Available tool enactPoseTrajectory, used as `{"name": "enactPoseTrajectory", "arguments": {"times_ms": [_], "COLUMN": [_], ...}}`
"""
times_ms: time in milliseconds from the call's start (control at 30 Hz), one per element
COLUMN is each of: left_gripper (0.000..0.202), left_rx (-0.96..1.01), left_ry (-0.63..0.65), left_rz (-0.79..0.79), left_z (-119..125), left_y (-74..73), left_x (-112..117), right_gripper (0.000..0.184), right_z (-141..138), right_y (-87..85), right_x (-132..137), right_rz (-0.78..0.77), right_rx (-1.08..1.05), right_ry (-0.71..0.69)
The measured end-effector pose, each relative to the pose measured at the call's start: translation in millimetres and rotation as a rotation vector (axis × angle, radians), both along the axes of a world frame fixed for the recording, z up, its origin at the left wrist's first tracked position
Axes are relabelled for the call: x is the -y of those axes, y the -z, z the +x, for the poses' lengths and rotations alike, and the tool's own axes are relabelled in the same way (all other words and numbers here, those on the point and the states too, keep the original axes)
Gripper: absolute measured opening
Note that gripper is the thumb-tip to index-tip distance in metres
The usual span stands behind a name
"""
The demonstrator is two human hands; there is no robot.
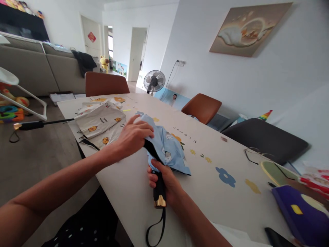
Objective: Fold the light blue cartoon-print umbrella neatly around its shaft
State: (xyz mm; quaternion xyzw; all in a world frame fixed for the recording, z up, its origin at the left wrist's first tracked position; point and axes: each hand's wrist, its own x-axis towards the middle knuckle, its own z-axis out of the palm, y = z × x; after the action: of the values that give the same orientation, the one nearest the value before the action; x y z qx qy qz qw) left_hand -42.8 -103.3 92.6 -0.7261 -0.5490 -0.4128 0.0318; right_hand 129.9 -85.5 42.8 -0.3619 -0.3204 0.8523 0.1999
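A light blue folding umbrella (pixel 173 151) with small printed animals lies loosely bunched over the table in front of me. My right hand (pixel 164 176) is wrapped round it where the black handle meets the fabric. The handle has a gold end, and a black wrist strap hangs from it. Higher up, my left hand (pixel 137 133) pinches the edge of the blue fabric, with the dark inner side showing below its fingers. Left of that hand, a cream umbrella (pixel 102 120) with orange cartoon prints lies part-folded, its black handle (pixel 31 126) sticking out past the table edge.
The white table (pixel 205 181) bears printed flowers. Glasses (pixel 252 156), a purple box-like object (pixel 295 209) and a black phone (pixel 277 237) lie to the right. Brown chairs (pixel 106 84) and a dark grey chair (pixel 267 139) surround it. A fan (pixel 154 81) stands beyond.
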Motion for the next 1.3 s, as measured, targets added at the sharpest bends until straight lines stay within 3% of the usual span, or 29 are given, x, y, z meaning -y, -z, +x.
{"name": "enactPoseTrajectory", "arguments": {"times_ms": [100, 200, 467, 667, 833, 967, 1067, 1200, 1300], "left_gripper": [0.036, 0.033, 0.031, 0.026, 0.029, 0.032, 0.029, 0.026, 0.034], "left_rx": [0.248, 0.461, 0.516, 0.825, 0.721, 0.607, 0.448, 0.239, 0.242], "left_ry": [-0.113, -0.154, -0.196, -0.173, -0.154, -0.154, -0.110, -0.049, 0.006], "left_rz": [0.013, -0.102, -0.201, -0.298, -0.287, -0.371, -0.393, -0.492, -0.617], "left_z": [-13.4, -19.3, -25.9, -35.4, -43.5, -50.9, -56.9, -70.2, -76.4], "left_y": [10.0, 20.6, 42.6, 45.1, 49.0, 59.0, 60.2, 47.1, 31.9], "left_x": [3.4, 7.5, 19.6, 10.6, 11.8, 18.7, 25.6, 41.6, 53.8], "right_gripper": [0.023, 0.027, 0.037, 0.030, 0.022, 0.019, 0.021, 0.024, 0.024], "right_z": [0.6, 0.9, -2.7, -3.5, -2.7, -1.7, -1.0, -1.3, -2.2], "right_y": [0.8, 1.5, -2.1, -4.5, -2.2, -0.9, -1.4, -2.6, -2.4], "right_x": [-0.2, -0.8, -1.4, -0.8, -1.0, -0.3, 0.6, 0.8, 0.3], "right_rz": [0.014, 0.018, -0.045, -0.031, -0.007, 0.000, 0.010, 0.021, 0.034], "right_rx": [-0.002, -0.027, 0.009, 0.060, 0.015, 0.001, 0.057, 0.116, 0.137], "right_ry": [0.002, 0.016, 0.090, 0.097, 0.095, 0.091, 0.068, 0.035, 0.056]}}
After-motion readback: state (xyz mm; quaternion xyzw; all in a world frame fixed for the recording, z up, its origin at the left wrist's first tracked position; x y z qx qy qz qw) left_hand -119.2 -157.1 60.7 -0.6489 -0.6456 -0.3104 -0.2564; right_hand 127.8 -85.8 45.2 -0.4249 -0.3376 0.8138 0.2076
